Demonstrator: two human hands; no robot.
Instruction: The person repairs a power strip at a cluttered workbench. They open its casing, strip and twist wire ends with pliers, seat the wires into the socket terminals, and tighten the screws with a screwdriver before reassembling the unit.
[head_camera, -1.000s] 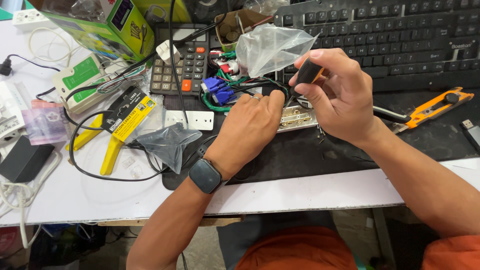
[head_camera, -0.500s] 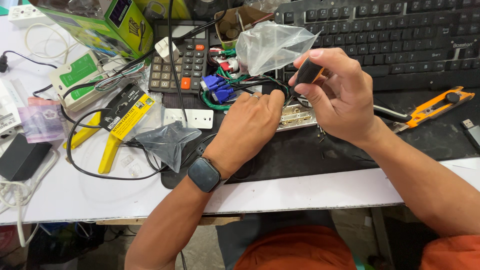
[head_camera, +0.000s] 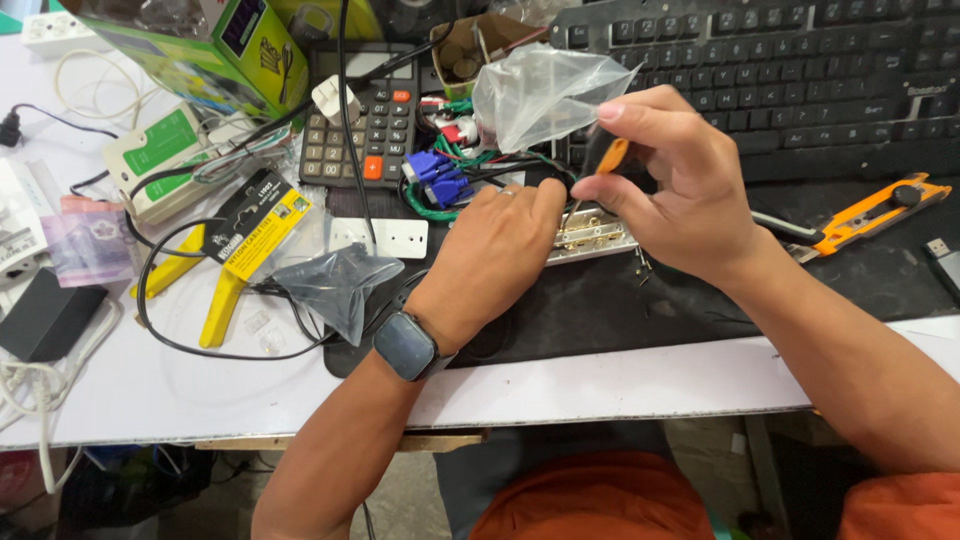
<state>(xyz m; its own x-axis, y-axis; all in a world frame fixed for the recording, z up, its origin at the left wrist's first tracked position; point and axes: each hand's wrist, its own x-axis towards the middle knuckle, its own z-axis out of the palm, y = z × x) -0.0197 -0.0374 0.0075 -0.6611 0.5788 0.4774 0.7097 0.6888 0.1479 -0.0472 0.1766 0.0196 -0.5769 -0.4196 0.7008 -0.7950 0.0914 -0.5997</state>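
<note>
- Orange-handled screwdriver (head_camera: 604, 160) is pinched in the right hand (head_camera: 680, 195), its tip down on a small metal part (head_camera: 592, 232).
- Left hand (head_camera: 497, 250) presses flat on that part, fingers closed over it, on the black mat (head_camera: 620, 300).

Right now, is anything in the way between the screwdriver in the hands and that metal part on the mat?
Nothing visible blocks it. The right hand holds the orange-handled screwdriver with its shaft running down to the metal part. The left hand rests beside it on that part; the clear plastic bag lies behind.
</note>
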